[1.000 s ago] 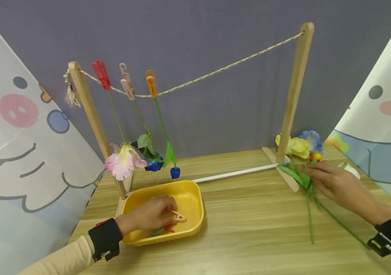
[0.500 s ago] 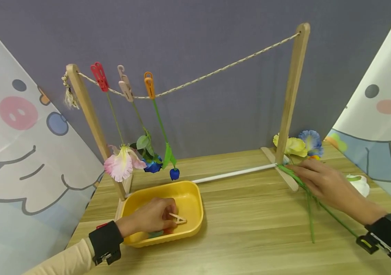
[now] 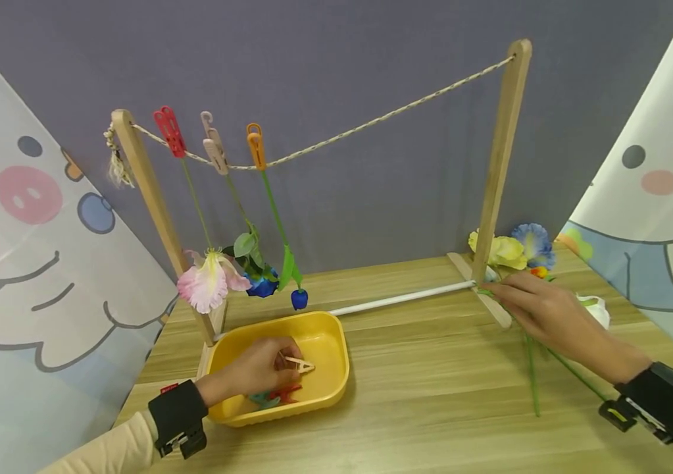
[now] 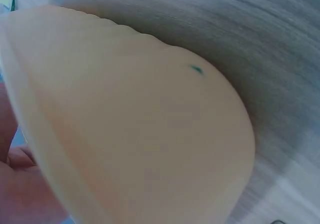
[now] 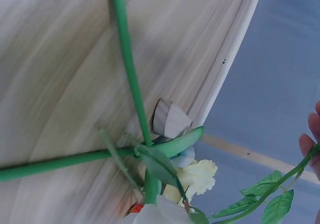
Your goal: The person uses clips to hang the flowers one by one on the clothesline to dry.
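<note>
In the head view my left hand [image 3: 265, 365] is inside the yellow basin [image 3: 336, 349], pinching a cream clothespin [image 3: 302, 365] between thumb and fingers. A red clothespin [image 3: 287, 394] and a teal clothespin [image 3: 265, 400] lie below that hand. The basin's outer wall [image 4: 150, 114] hides most of it in the left wrist view. On the right, my right hand [image 3: 549, 313] pinches the green stem of an artificial flower; the leafy stem [image 5: 270, 189] runs down from the fingertips in the right wrist view. A white bloom [image 3: 597, 309] shows behind the wrist.
A rope [image 3: 395, 115] spans two wooden posts [image 3: 502, 158]. From its left part hang a pink flower [image 3: 208, 283], a blue rose [image 3: 262, 284] and a blue tulip [image 3: 299, 299], clipped by clothespins. Yellow [image 3: 504, 251] and blue flowers [image 3: 534, 245] lie behind the right post.
My right hand has moved left from the pile of flowers with a stem in its fingers, the white bloom shifting along. My left hand has taken the cream clothespin and raised it slightly.
</note>
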{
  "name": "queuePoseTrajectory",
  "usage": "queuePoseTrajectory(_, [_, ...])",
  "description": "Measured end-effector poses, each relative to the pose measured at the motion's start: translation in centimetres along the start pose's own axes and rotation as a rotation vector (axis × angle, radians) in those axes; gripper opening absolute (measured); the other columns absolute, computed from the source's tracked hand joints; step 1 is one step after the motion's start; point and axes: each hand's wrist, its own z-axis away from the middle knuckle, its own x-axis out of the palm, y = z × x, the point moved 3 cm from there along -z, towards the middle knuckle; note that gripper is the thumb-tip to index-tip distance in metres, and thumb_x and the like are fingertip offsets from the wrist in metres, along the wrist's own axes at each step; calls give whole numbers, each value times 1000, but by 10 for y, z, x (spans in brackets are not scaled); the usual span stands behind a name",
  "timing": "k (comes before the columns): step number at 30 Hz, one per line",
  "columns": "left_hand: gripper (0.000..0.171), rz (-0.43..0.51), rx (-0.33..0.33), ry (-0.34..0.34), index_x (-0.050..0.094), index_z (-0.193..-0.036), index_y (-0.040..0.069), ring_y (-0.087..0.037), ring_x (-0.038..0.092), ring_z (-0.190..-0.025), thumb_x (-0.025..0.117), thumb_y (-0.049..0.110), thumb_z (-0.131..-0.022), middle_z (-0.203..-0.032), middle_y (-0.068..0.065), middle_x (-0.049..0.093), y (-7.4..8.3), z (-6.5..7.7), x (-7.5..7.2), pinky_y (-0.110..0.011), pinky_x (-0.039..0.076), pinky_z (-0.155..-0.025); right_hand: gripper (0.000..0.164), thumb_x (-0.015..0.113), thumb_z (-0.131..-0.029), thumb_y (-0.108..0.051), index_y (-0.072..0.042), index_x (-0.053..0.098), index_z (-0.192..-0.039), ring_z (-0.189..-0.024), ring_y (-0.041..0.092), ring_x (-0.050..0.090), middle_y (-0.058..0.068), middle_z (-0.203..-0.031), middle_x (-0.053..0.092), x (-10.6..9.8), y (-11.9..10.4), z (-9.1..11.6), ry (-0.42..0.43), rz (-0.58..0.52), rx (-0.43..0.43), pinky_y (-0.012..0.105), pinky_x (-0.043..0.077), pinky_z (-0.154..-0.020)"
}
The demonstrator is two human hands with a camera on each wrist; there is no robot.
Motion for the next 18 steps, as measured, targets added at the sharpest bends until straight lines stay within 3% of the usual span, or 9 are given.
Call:
queuePoseTrajectory(8, [32,-61,-36,1,69,-109,5,-10,62,-76,83,0,-81,-91,0,68,0,1,-2,-25,53,-68,46,43,-112,-38,-8,78,-115,-72,4,53,-2,-97,68,3,-9,-13,48,-5,-14,18,42,-57])
queuePoseTrajectory(14, [21,-96,20,93,69,-104,6,-10,64,-77,81,4,-87,-90,1,68,8,0,-14,-25,56,-69,41,46,-111,-35,-9,78,-117,-75,5,57,-3,-95,68,2,-19,-27,81,-46,-14,18,46,-62])
queuePoseTrajectory(18, [24,-88,30,148,69,-110,6,-12,67,-84,81,14,-91,-97,-1,70,12,-1,-21,-26,57,-74,43,47,-111,-36,-6,78,-116,-78,10,63,-2,-94,70,5,-26,-37,105,-84,-12,18,49,-70])
